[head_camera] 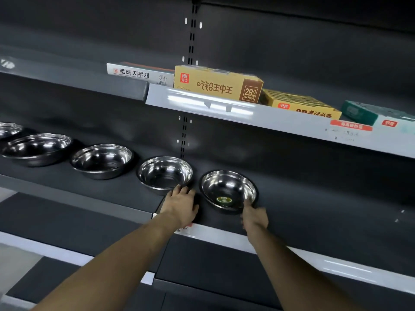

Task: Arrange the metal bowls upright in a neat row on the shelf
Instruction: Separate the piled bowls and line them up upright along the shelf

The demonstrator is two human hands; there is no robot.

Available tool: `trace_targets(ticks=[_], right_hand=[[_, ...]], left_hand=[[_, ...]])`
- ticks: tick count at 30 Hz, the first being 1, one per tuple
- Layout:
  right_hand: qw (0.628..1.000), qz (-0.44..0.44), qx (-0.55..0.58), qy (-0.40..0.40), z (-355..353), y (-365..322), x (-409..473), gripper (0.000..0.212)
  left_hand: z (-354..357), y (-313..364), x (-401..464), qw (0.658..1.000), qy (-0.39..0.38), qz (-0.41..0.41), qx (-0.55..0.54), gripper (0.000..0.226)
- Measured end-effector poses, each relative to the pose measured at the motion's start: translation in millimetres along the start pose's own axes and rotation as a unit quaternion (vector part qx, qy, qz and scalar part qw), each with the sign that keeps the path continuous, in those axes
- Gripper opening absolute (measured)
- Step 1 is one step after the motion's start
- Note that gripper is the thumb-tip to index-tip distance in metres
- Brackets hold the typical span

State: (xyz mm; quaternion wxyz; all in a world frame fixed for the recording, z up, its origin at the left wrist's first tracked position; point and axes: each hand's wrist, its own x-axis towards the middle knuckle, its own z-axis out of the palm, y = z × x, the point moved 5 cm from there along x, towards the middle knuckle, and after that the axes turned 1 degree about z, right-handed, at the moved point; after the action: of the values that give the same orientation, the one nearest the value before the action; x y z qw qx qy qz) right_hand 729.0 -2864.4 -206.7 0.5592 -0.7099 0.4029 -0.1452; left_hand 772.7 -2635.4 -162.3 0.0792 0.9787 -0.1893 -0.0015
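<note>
With the left hand (pixel 181 204) resting flat by the fourth bowl (pixel 165 173), the right hand (pixel 254 217) pinching the last bowl (pixel 228 190) should set it level, evenly spaced

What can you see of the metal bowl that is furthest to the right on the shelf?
The rightmost bowl is round, shallow and shiny, and looks like polished steel. It stands open side up on the dark shelf, perhaps tipped slightly toward the camera. A small round green and yellow sticker lies inside at its bottom. The right hand pinches its near rim. It stands apart from the neighbouring bowl.
</note>
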Motion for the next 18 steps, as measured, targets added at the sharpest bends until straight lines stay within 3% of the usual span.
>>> trace_targets(ticks=[4,11,18], right_hand=[[0.995,0.009,0.099,-0.028,13.7,6.1,-17.5,0.029],[0.991,-0.027,0.130,0.003,10.7,7.4,-33.3,0.042],[0.993,-0.041,0.109,-0.012,-7.9,14.2,-48.9,0.039]], left_hand=[[9.0,-5.1,0.5,1.000,-0.010,0.017,0.001,0.060],[15.4,-15.1,-3.7,0.999,-0.013,0.030,-0.016,0.058],[15.6,-11.7,-23.9,0.999,-0.018,0.021,-0.027,0.057]])
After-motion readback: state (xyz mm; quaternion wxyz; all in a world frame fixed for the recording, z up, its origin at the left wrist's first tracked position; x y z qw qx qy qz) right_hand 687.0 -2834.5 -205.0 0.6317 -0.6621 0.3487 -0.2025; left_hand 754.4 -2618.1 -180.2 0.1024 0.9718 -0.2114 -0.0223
